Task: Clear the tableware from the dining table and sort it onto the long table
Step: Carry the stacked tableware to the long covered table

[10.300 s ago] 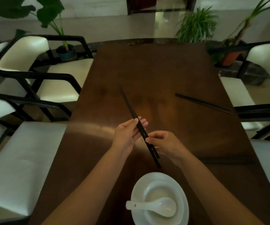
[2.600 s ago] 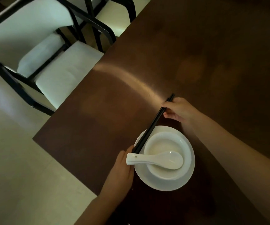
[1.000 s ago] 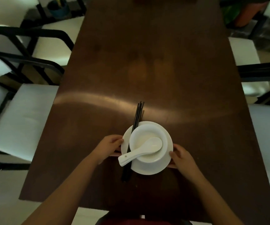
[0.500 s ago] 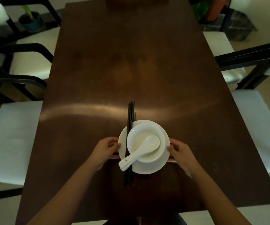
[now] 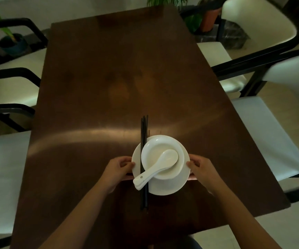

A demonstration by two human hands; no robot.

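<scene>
Far left, white-cushioned chairs [image 5: 13, 87] with black frames stand along the edge of the dark brown tabletop [image 5: 120, 78], and a potted plant [image 5: 12, 42] sits on the floor behind them.

The left hand [image 5: 119, 168] grips the left rim of a white plate [image 5: 170, 186], its fingers [image 5: 127, 165] curled in and clamped on the edge. The plate sits near the front middle of the tabletop; whether it is resting on the wood or just lifted off it I cannot tell.

A bundle of black chopsticks [image 5: 143, 126] lies across the left part of the plate, pointing straight away from the person, with the far tips and near ends overhanging the rim on both sides. Just right of them a white bowl [image 5: 158, 146] stands on the plate, and a white spoon [image 5: 160, 164] rests in it, its scoop inside the bowl and its handle crossing over the chopsticks toward the front left.

The right hand [image 5: 203, 170] holds the right rim of the plate, its fingers likewise curled and clamped on the edge.

Further right stand more white chairs [image 5: 271, 132], with another potted plant [image 5: 208, 20] near the far right corner.
</scene>
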